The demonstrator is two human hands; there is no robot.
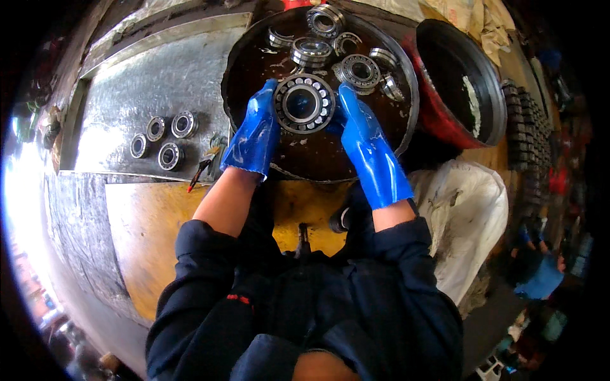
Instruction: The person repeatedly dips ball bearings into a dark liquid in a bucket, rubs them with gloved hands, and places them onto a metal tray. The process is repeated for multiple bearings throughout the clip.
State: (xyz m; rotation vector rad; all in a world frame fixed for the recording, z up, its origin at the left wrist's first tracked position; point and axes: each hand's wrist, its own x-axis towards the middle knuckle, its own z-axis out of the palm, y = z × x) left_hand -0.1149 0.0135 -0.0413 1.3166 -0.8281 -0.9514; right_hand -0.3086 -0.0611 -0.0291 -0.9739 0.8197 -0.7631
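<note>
Between my two blue-gloved hands is a large roller bearing, its ring of rollers facing up. My left hand grips its left edge, with the thumb along the rim. On the other side my right hand holds the right edge, and its fingers reach underneath, partly hidden. The bearing is held above a wide round pan of dark liquid. Several more bearings sit in the pan beyond my hands, among them one tilted roller bearing and a stacked one.
Left of the pan lies a metal tray with several smaller bearings and a brush. A red drum stands at the right, with a white sack nearer me. Stacked dark metal parts line the far right.
</note>
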